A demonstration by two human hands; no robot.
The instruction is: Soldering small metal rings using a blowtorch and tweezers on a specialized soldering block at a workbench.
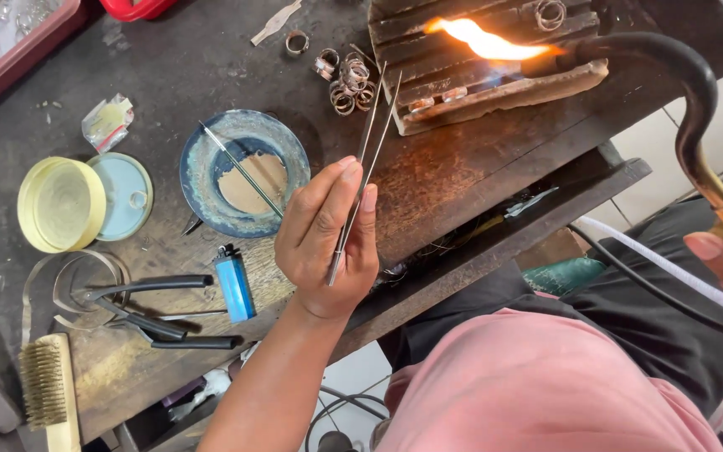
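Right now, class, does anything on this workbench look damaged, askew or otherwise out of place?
Yes. The wooden block under the torch flame is charred black along its ridges. A blue lighter lies loose near the pliers, and metal rings sit in a scattered heap beside the block.

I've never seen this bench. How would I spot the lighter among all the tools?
Start at the round blue-rimmed dish in the middle of the dark workbench. Just below it, left of the left hand holding tweezers, lies the lighter. It is a small bright blue plastic block with a dark metal top, unlike the black-handled pliers beside it.
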